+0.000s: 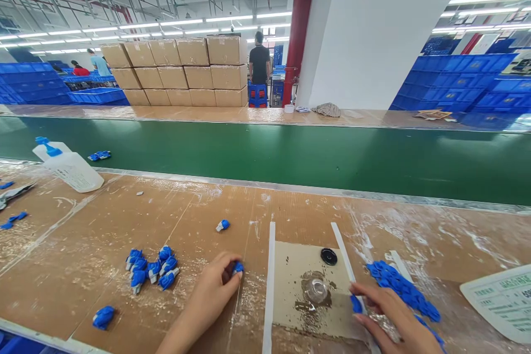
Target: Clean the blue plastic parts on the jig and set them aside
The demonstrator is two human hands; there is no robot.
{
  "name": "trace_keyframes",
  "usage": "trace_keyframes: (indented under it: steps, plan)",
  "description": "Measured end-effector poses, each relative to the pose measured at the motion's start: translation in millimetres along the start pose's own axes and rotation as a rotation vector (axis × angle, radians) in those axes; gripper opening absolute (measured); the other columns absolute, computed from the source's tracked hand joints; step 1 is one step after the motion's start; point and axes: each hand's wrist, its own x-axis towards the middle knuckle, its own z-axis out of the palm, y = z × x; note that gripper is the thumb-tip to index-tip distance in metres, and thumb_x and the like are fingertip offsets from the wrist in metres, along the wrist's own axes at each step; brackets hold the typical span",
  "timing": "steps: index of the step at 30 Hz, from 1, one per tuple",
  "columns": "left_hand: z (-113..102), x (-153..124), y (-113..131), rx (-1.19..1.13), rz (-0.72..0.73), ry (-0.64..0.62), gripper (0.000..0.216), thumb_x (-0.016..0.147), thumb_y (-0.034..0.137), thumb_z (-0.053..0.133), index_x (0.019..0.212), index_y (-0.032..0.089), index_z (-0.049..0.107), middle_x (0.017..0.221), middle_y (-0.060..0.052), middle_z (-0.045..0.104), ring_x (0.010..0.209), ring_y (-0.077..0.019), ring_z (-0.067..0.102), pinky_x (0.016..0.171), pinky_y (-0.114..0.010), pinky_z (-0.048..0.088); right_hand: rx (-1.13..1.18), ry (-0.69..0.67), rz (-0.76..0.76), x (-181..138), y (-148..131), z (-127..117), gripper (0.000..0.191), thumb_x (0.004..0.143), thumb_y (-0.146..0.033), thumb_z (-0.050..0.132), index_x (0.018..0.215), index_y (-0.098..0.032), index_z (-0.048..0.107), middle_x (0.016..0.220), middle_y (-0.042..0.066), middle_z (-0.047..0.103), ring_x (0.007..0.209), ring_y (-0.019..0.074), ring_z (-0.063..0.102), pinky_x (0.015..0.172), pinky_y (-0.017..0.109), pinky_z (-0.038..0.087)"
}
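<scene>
Left hand [209, 296] low center on the brown tabletop [103, 249], fingers curled shut around a small blue part [238, 268] pinched at the fingertips. Right hand [394, 315] at lower right, fingers pinching another blue piece [355, 304] at the edge of the tan pad [296, 293]. Pad sits between the two hands, framed by two white strips [270, 271]; clear round dish [316, 289] in a messy residue spot on it, just left of the right hand, and a black disc [328, 256] a bit farther back.

Pile of blue parts [400, 285] just behind and touching the right hand. Cluster of blue-and-white parts [151, 268] near the left hand, to its left; one lone blue lump [103, 316] further left near the tabletop edge; a single blue-white part [223, 225] beyond the left hand. Printed sheet [501, 301] at far right.

Further back left: white squeeze bottle with blue cap [68, 166] lying tilted. Then green conveyor belt [290, 157] across the view, few blue parts [99, 155] on it. Beyond: stacked cardboard boxes [182, 72], blue crates [456, 77], a person in dark shirt [260, 63] standing with back turned.
</scene>
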Motion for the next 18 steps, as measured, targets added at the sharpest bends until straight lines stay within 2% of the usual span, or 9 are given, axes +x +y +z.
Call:
trace_keyframes:
  steps: [3,6,8,10,12,15,18]
  plan:
    - [19,-8,6,-0.410,-0.142,-0.036,0.025,0.072,0.025,0.066,0.097,0.017,0.065,0.086,-0.005,0.068,0.080,-0.0181,0.061,0.074,-0.030,0.048,0.122,-0.012,0.000,14,-25,11,0.035,0.088,-0.025,0.052,0.122,-0.025,0.047,0.101,0.005,0.065,0.092,0.0177,0.062,0.076,0.026,0.053]
    - [40,-18,12,-0.767,-0.210,-0.151,0.031,0.066,0.029,0.076,0.093,0.017,0.065,0.080,-0.003,0.069,0.075,-0.0154,0.063,0.069,-0.025,0.048,0.166,-0.055,-0.030,25,-37,24,0.040,0.089,-0.019,0.048,0.128,-0.026,0.043,0.105,0.005,0.063,0.096,0.0178,0.059,0.081,0.028,0.052]
    - [52,-24,16,-0.897,-0.271,-0.193,0.034,0.063,0.034,0.079,0.089,0.017,0.066,0.072,-0.002,0.068,0.068,-0.0152,0.065,0.063,-0.024,0.048,0.179,-0.078,-0.038,27,-39,31,0.041,0.089,-0.016,0.047,0.128,-0.026,0.044,0.107,0.005,0.063,0.098,0.0176,0.058,0.083,0.028,0.051]
    - [62,-29,20,-0.973,-0.341,-0.169,0.039,0.059,0.037,0.082,0.088,0.016,0.067,0.070,-0.002,0.068,0.068,-0.0177,0.068,0.061,-0.025,0.050,0.233,-0.082,-0.001,25,-40,35,0.040,0.088,-0.015,0.048,0.126,-0.026,0.047,0.107,0.005,0.062,0.098,0.0175,0.059,0.084,0.029,0.051]
    - [68,-33,26,-1.038,-0.406,-0.134,0.042,0.057,0.040,0.083,0.088,0.016,0.067,0.073,-0.003,0.068,0.074,-0.0208,0.069,0.062,-0.026,0.052,0.368,-0.095,0.114,19,-42,37,0.036,0.087,-0.018,0.051,0.122,-0.027,0.050,0.107,0.005,0.063,0.095,0.0167,0.061,0.082,0.027,0.052]
    - [75,-38,36,-1.139,-0.458,-0.144,0.041,0.059,0.042,0.082,0.087,0.016,0.068,0.079,-0.005,0.069,0.077,-0.0216,0.070,0.067,-0.030,0.054,0.749,-0.099,0.363,8,-52,40,0.036,0.084,-0.029,0.060,0.119,-0.027,0.052,0.109,0.007,0.065,0.097,0.0179,0.063,0.083,0.028,0.053]
    - [78,-43,45,-1.194,-0.434,-0.187,0.038,0.061,0.040,0.082,0.089,0.019,0.066,0.086,-0.004,0.067,0.072,-0.0190,0.069,0.065,-0.029,0.054,1.153,0.007,0.580,4,-71,46,0.041,0.079,-0.040,0.066,0.115,-0.026,0.055,0.107,0.009,0.066,0.100,0.0212,0.062,0.084,0.033,0.053]
